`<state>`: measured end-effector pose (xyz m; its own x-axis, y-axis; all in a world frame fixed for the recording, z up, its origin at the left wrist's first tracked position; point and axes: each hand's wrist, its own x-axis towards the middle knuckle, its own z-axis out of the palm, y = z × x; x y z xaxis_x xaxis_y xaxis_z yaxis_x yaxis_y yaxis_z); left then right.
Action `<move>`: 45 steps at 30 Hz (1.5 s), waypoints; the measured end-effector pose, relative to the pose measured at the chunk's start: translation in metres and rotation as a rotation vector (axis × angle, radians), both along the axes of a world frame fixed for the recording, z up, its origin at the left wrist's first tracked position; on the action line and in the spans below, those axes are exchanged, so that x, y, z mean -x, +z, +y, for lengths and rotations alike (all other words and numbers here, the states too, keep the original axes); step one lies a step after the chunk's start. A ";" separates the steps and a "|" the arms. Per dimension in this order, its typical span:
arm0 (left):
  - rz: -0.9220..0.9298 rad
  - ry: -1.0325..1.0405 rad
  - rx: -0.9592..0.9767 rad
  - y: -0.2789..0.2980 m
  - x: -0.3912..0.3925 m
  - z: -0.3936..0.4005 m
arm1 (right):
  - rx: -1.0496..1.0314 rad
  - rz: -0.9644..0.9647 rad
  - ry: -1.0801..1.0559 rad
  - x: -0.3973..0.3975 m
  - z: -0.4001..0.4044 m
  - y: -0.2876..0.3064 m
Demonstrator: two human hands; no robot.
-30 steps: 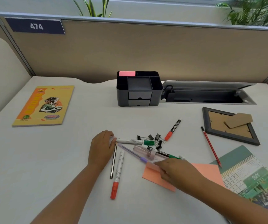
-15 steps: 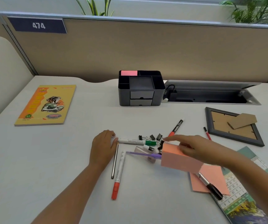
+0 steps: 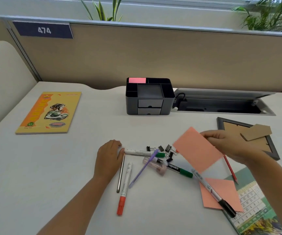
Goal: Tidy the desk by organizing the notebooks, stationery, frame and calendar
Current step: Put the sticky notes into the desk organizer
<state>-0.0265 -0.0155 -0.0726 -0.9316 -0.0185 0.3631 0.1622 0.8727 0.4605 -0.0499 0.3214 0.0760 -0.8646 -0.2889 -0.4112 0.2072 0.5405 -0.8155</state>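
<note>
Two hands are sharing the work: our right hand point(image 3: 228, 146) is pinching a salmon-pink pad of sticky notes point(image 3: 197, 150) in its fingers, lifting it above the scattered pens, probably bound for the dark grey plastic desk organiser point(image 3: 149, 97). Our left hand point(image 3: 108, 156) is resting flat, fingers relaxed, on the white tabletop point(image 3: 68, 167), seemingly steadying the white green-capped marker point(image 3: 142, 152).

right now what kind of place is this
Most likely an office cubicle: a fabric partition with a number plate reading 474, a desk organizer, and a cable hatch set into the desk.

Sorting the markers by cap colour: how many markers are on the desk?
4. Red-capped by the left hand; green-capped near the clips; green Camlin mid-pile; black-capped on the lower pink paper. The raised pink pad may hide another.
</note>
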 end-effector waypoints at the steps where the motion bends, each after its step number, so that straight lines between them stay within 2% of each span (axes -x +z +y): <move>1: 0.002 0.000 0.008 0.000 0.000 0.000 | 0.131 -0.019 -0.111 0.002 -0.004 -0.003; 4: 0.011 0.001 0.021 0.003 -0.001 0.001 | 0.445 -0.117 -0.394 0.011 -0.017 -0.004; 6: -0.001 -0.002 0.007 0.002 -0.004 0.003 | 0.552 -0.143 -0.373 0.021 -0.026 0.000; 10: 0.004 -0.026 -0.014 -0.005 -0.011 0.003 | 0.284 0.095 -0.255 0.046 -0.057 0.008; 15: 0.035 -0.036 0.001 -0.004 0.005 0.000 | 0.282 0.313 -0.290 0.111 -0.104 0.042; 24: 0.180 -0.057 0.015 -0.020 0.024 -0.002 | 0.004 0.707 -0.281 0.211 -0.161 0.044; 33: 0.143 -0.052 -0.012 -0.021 0.021 -0.002 | -0.180 0.687 -0.124 0.246 -0.180 0.010; 40: 0.143 -0.036 -0.018 -0.021 0.016 -0.004 | -0.173 0.533 -0.152 0.253 -0.171 -0.010; 45: 0.158 -0.034 0.004 -0.015 0.022 -0.007 | -0.204 0.610 -0.150 0.238 -0.161 -0.008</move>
<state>-0.0480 -0.0228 -0.0873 -0.8628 0.0138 0.5053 0.2618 0.8673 0.4234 -0.2880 0.1603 0.0678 -0.9847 -0.1149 0.1311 -0.1739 0.6980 -0.6947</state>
